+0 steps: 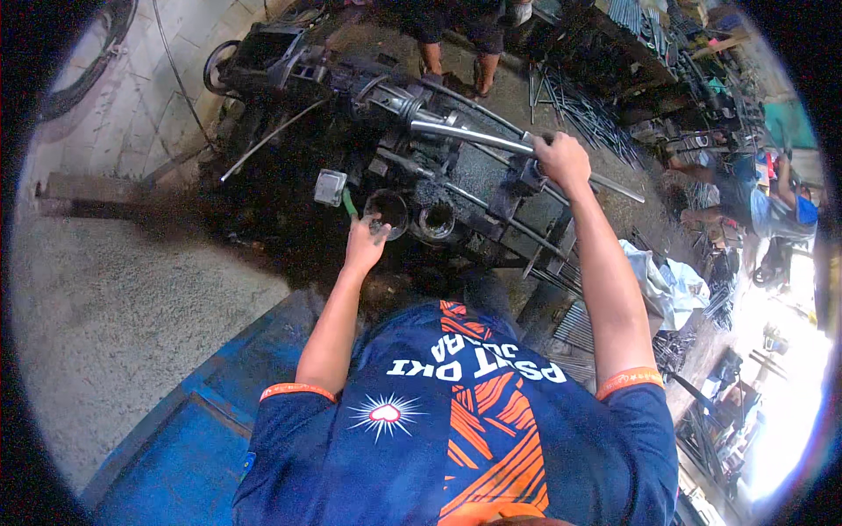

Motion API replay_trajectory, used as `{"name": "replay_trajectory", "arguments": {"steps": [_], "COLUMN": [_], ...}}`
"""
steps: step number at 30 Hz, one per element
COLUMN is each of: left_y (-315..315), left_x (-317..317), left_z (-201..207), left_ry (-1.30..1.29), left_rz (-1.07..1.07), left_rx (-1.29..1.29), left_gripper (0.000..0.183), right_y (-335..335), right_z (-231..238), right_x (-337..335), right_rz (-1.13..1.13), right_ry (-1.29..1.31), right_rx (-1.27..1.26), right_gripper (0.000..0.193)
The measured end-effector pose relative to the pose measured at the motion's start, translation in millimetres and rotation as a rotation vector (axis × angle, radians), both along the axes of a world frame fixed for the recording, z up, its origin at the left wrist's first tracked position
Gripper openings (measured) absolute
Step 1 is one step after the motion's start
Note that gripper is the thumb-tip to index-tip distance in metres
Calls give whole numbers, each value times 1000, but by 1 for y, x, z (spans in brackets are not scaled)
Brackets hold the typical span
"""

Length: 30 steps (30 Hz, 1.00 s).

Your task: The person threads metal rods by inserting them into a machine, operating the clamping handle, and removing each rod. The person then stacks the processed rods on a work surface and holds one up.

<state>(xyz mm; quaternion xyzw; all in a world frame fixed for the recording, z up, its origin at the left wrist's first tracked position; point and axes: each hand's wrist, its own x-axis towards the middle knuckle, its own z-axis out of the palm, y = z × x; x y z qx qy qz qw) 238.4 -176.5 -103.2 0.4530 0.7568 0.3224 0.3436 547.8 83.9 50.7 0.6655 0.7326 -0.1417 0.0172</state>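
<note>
In the head view, the right hand (pixel 561 159) is wrapped round the end of a bright metal bar (pixel 474 134), which lies across the upper part of a dark, greasy machine (pixel 456 167). The left hand (pixel 367 241) is at a round, dark-lined container (pixel 392 209), its fingers over the opening, though I cannot tell whether they pinch anything; just right of that container is a second round cup (pixel 436 221).
</note>
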Motion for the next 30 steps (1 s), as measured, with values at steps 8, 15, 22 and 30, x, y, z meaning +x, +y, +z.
{"name": "replay_trajectory", "arguments": {"steps": [8, 15, 22, 30], "left_y": [-5, -16, -17, -13], "left_x": [-7, -14, -13, -22], "left_z": [6, 2, 2, -1], "left_ry": [-109, -269, -368, -262], "left_rz": [32, 91, 132, 25], "left_rx": [-29, -7, -4, 17], "left_gripper": [41, 33, 28, 39], "right_y": [15, 40, 33, 31], "right_z": [-24, -45, -40, -36], "right_x": [15, 25, 23, 21], "right_rz": [50, 69, 52, -13], "right_ry": [137, 158, 108, 121], "right_rx": [-24, -223, -209, -174], "right_gripper": [54, 57, 52, 51]}}
